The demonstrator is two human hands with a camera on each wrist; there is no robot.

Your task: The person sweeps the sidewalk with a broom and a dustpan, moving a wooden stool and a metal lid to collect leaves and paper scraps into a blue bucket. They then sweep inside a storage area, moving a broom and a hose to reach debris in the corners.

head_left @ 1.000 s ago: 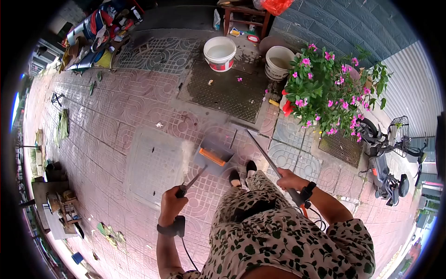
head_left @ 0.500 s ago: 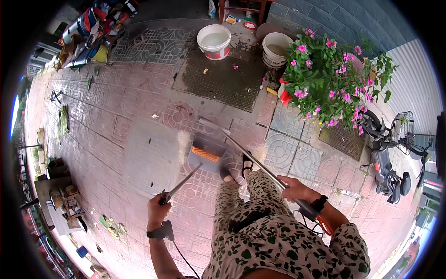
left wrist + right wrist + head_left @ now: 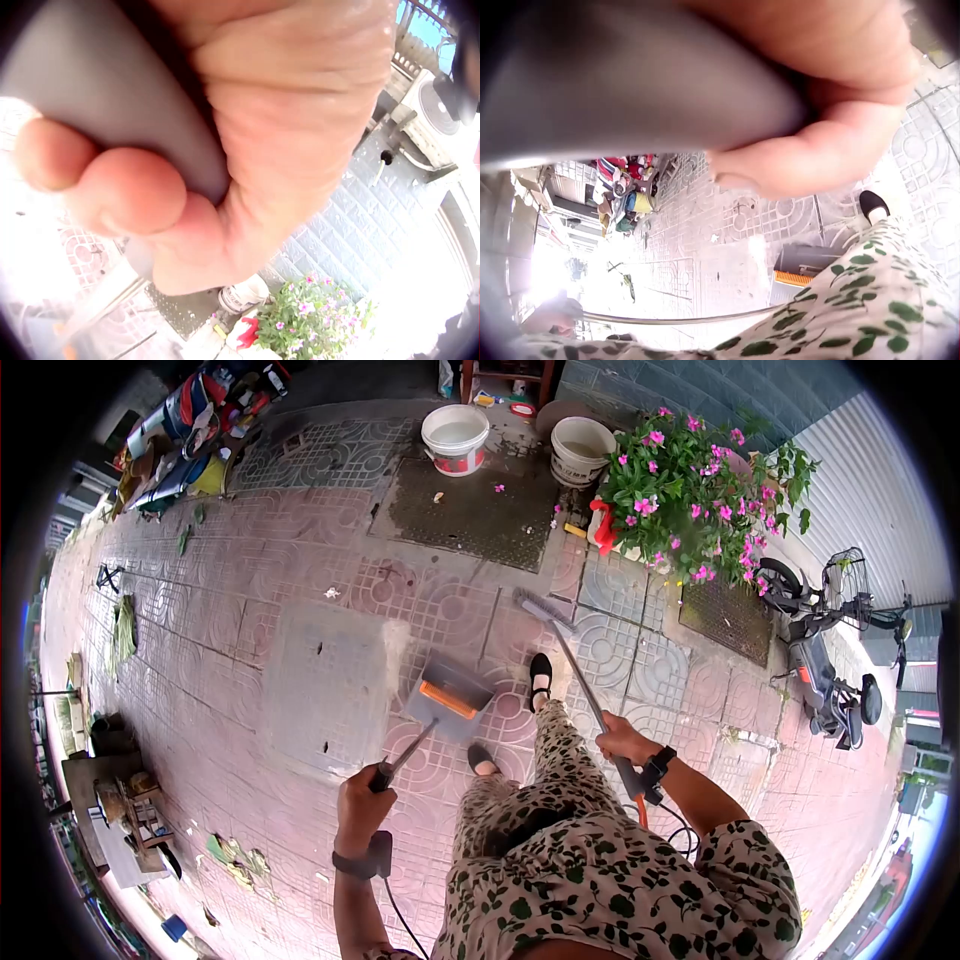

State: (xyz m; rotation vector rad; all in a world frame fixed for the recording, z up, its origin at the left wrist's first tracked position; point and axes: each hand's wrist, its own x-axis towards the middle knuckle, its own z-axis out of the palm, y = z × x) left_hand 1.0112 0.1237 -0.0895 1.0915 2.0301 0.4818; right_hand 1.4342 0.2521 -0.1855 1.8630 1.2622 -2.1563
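In the head view the left hand (image 3: 364,810) grips the handle of a grey dustpan (image 3: 462,684) with an orange comb strip (image 3: 448,699); the pan is low over the paving, whether touching cannot be told. The right hand (image 3: 628,741) grips a long broom handle (image 3: 583,682), whose bristled head (image 3: 544,610) is ahead and to the right of the dustpan, apart from it. In the left wrist view, fingers (image 3: 135,187) curl round a grey handle (image 3: 112,82). The right wrist view shows fingers (image 3: 810,154) round a thick dark handle (image 3: 645,82).
Two buckets, one white and red (image 3: 455,440) and one whitish (image 3: 580,452), stand ahead beside a flowering plant (image 3: 690,500). A metal floor plate (image 3: 465,515) lies before them. An electric bike (image 3: 822,680) stands right; a low table (image 3: 110,830) and piled items (image 3: 180,440) are left.
The broom head has swung from behind the dustpan's far edge out to the right. One foot has stepped forward, the other back. The left hand has shifted slightly right; both hands keep their grips.
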